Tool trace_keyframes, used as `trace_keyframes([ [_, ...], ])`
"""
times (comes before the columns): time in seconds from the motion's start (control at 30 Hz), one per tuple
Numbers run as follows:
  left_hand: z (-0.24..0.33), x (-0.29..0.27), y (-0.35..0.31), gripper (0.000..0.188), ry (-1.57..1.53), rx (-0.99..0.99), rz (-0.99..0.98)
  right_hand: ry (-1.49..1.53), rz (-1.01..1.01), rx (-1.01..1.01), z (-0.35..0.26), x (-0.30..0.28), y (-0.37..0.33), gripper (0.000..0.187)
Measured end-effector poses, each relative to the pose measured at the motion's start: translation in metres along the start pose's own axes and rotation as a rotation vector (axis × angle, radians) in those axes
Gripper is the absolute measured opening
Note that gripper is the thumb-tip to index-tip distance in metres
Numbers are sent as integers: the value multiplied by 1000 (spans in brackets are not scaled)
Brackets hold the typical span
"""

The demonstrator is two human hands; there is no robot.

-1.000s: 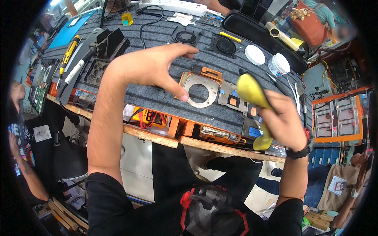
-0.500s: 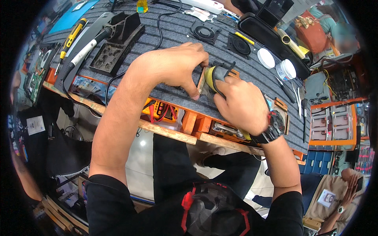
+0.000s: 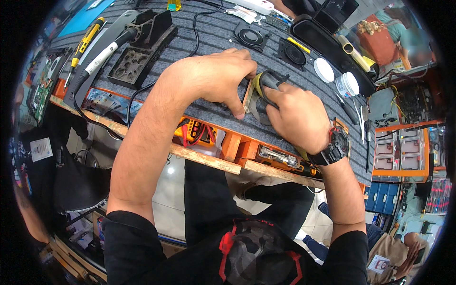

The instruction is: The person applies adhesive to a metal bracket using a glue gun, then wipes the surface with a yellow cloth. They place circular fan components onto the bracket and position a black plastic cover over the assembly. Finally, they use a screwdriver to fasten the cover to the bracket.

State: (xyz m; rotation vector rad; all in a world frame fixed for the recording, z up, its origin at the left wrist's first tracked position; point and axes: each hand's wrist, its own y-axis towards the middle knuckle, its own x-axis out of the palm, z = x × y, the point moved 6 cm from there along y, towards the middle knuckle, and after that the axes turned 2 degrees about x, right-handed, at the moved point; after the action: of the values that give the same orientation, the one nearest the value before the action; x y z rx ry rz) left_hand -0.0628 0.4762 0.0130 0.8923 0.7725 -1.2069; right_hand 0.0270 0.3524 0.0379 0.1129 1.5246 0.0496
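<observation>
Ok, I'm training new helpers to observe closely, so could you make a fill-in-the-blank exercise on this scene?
1. The right hand holds a grey-and-____ cloth.
2. The watch on that wrist is mostly ____.
3. The left hand is on the picture's ____ side of the cloth.
4. On the striped mat, black parts with round centres number ____.

Missing words: yellow; black; left; two.

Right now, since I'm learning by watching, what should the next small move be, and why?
I'd probably make one short, light wipe with the right hand: it holds the yellow-and-dark cloth over the metal part, while the left hand has its thumb and fingers at that part's left edge, seemingly well placed to steady it.
</observation>
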Motion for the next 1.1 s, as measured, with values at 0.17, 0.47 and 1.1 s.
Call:
trace_keyframes([
  [0.17, 0, 1, 1, 73, -13, -32, -29, 58, -74, -54, -15, -3, -17, 27],
  [0.47, -1, 0, 0, 70, -12, -8, -23, 45, -33, -106, -14, -6, -16, 20],
  [1.1, -2, 1, -1, 71, -16, -21, -21, 11, -216, -150, -14, -17, -46, 32],
])
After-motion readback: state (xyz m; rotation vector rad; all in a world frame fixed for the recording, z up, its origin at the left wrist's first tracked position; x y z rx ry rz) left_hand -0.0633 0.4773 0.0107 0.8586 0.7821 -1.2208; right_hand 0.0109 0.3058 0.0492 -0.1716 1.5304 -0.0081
